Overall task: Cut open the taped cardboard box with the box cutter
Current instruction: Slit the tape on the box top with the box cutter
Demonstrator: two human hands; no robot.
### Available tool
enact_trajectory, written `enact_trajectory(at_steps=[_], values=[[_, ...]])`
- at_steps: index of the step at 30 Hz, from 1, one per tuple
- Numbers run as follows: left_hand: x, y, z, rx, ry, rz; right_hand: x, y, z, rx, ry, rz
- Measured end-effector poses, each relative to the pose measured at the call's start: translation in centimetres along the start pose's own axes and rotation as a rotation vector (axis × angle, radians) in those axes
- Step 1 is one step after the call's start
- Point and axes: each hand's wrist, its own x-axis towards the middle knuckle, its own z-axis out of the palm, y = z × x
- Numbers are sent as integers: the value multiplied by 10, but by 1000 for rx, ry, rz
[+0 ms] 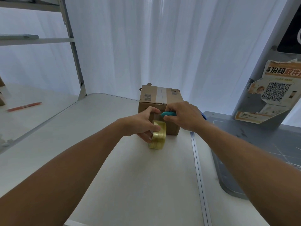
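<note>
While white curtains (146, 46) back a white table (130, 176), the taped cardboard box (160, 101) sits mid-table, barcode label on top. Left hand (140, 123) grips a yellowish tape roll (158, 136); right hand (184, 116) clasps the teal box cutter (168, 114) at the box's near face. QR poster (273, 92) on a pillar at right, text unreadable.

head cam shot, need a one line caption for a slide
Right hand holds a teal box cutter against the taped cardboard box, left hand gripping a tape roll.
</note>
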Motion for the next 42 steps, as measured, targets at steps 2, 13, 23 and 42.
enact_trajectory(at_steps=[2,13,23,42], values=[[-1,-2,-1,-16,-5,3,2,-2,-1,-25,5,-21],[-1,-3,-1,-49,-34,-9,13,-11,4,-63,-25,-57],[-2,-2,-1,-45,-35,-14,14,-15,5,-41,-31,-62],[-5,1,1,-23,-28,-14,18,-21,3,-112,-41,-58]])
